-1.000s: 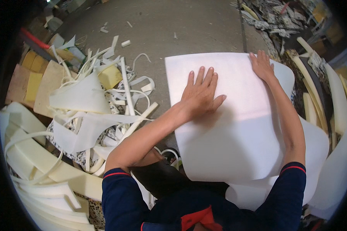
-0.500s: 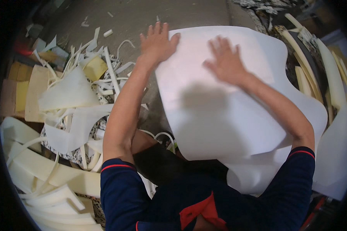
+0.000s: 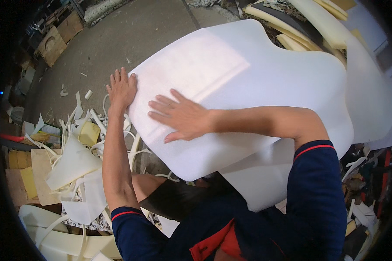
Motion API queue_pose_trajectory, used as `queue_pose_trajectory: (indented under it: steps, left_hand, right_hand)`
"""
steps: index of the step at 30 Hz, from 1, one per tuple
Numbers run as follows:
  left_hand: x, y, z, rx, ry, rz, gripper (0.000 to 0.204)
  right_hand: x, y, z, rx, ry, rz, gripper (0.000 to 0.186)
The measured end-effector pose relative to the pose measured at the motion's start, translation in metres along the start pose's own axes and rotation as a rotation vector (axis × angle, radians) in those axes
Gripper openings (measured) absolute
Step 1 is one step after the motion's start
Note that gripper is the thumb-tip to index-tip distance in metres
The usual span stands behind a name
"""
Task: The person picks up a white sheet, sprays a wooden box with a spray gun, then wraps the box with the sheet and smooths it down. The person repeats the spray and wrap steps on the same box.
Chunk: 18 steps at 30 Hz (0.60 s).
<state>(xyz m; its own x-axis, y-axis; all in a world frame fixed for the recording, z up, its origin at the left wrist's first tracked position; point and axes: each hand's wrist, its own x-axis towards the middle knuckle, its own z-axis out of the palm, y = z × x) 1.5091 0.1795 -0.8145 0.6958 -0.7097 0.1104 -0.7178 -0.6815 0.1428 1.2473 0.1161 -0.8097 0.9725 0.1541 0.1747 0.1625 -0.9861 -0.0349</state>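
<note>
A large white foam sheet (image 3: 265, 82) with wavy cut edges spreads out in front of me, and part of it lies over another pale sheet (image 3: 261, 174) close to my body. My left hand (image 3: 123, 89) rests at the sheet's left edge, fingers stretched out. Flat on the sheet's left part lies my right hand (image 3: 180, 116), palm down with the fingers spread. Neither hand grips anything. A brighter rectangular patch shows on the sheet's upper left part; I cannot tell what makes it.
Cream foam offcuts and thin strips (image 3: 74, 163) are heaped at the left. Long curved foam pieces (image 3: 287, 32) lie at the far right beside a pale hanging sheet (image 3: 370, 91). A wooden board (image 3: 52, 45) stands far left on the grey floor (image 3: 130, 39).
The view has turned to the right. My right hand has slid left and nearer across the sheet, toward my left hand. The left hand stays at the sheet's edge.
</note>
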Motion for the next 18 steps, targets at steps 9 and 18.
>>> queue_pose_trajectory:
  steps: [9,18]
  left_hand:
    - [-0.002,0.000,-0.001,0.035,-0.019,0.011,0.068]
    - [-0.102,-0.035,-0.019,-0.608,0.491,0.106,0.044]
  right_hand:
    - [-0.146,0.142,-0.079,-0.044,-0.360,0.914,0.078]
    - [-0.407,0.049,-0.221,-0.054,0.427,1.131,0.060]
